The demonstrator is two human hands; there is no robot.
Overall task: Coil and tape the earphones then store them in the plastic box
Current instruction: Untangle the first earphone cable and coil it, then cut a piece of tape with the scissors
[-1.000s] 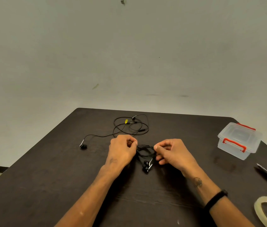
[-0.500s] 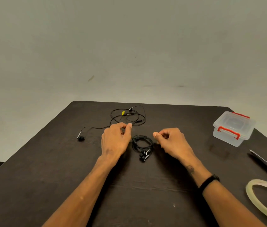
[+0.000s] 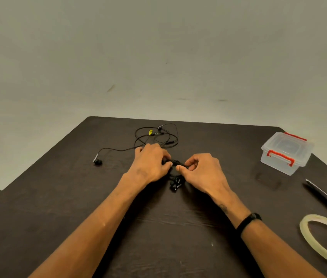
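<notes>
Closest to me on the right there's a roll of clear tape (image 3: 323, 240) lying flat on the dark desk (image 3: 38, 217), partly cut off by the edge of the view. Just past it is a long dark flat thing (image 3: 325, 199) with a pale edge, honestly can't tell what it is. I've got a black band (image 3: 248, 221) on my right wrist.

Middle of the desk is where my hands are. My left hand (image 3: 150, 164) is curled over the left side of the coiled earphones (image 3: 175, 177), fingers bent down on the cable, gripping it. My right hand (image 3: 200, 170) is right next to it, thumb and forefinger pinched on the right side of that same black bundle, other fingers curled in. The two hands are almost touching over the coil. The earbuds of that set poke out on the near side, resting on the desk just below my thumbs.

Further back there's a second pair of earphones (image 3: 156, 137), this one loose and not coiled, loops of wire sprawled out with a little yellow tag on them. One earbud trails off to the left on its own, well apart from the tangle.

Off to the far right sits the plastic box (image 3: 286, 152), clear with red latches, lid on, well apart from the earphones I'm holding. Behind it all is a plain wall (image 3: 158, 57).
</notes>
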